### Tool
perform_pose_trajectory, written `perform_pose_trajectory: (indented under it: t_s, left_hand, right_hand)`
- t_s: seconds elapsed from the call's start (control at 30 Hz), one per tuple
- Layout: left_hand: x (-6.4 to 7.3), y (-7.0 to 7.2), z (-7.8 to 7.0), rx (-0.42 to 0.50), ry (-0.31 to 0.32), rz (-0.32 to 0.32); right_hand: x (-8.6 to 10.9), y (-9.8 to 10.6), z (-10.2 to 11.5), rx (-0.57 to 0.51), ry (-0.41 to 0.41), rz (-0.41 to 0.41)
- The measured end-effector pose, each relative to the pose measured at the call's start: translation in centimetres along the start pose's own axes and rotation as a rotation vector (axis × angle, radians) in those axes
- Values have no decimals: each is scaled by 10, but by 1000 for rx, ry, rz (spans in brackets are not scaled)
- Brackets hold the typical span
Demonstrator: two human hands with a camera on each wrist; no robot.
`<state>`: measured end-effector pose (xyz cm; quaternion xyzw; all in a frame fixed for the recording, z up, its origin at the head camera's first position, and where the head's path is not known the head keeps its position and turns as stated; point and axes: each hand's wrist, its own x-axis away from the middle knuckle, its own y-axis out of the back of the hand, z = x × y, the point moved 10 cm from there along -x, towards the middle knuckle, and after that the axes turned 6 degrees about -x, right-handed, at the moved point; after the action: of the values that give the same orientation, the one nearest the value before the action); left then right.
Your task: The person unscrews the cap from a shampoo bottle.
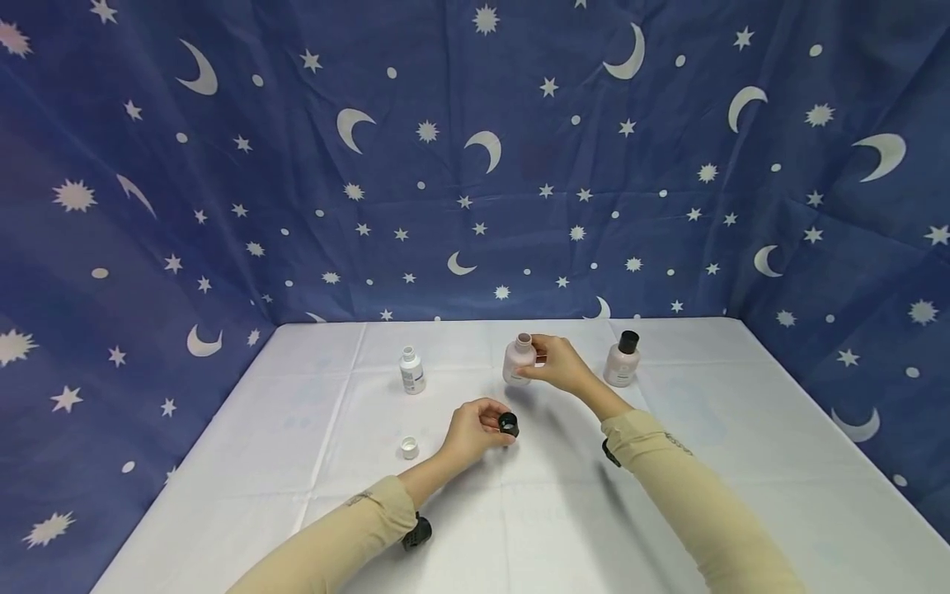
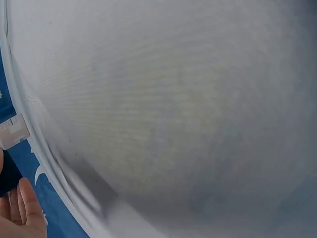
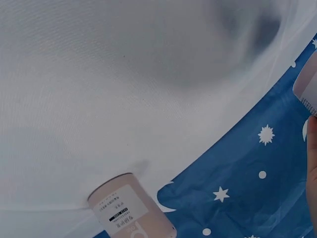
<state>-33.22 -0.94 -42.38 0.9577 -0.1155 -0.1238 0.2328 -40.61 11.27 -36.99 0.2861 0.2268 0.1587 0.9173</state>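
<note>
My left hand (image 1: 472, 431) holds a black bottle cap (image 1: 508, 424) between fingers and thumb, its hollow side facing up. The cap (image 2: 9, 173) also shows at the left edge of the left wrist view. Farther back, my right hand (image 1: 558, 363) grips an uncapped pink bottle (image 1: 518, 361) by its right side, mouth up. Part of that bottle (image 3: 308, 89) appears at the right edge of the right wrist view. I cannot tell whether its base touches the table.
A second pink bottle (image 1: 622, 361) with a black cap stands right of my right hand. To the left is a small uncapped white bottle (image 1: 411, 371), and a white cap (image 1: 409, 447) lies nearer. A white cloth covers the table (image 1: 245, 462); a blue starry curtain (image 1: 416, 206) hangs behind.
</note>
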Motion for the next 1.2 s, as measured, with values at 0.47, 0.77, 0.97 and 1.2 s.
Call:
perform_pose_trajectory:
  t_s: [0.47, 0.77, 0.97, 1.2]
  left_hand:
    - [2, -25, 5, -93, -14, 98]
    - [-2, -34, 4, -139, 9, 127]
    - [-8, -34, 4, -172, 46, 146]
    - [-12, -37, 6, -178, 69, 167]
  right_hand:
    - [-15, -10, -24, 4, -81, 45]
    - [-17, -13, -32, 56, -120, 44]
    - [-19, -17, -36, 45, -128, 54]
    - [-20, -22, -42, 49, -162, 70]
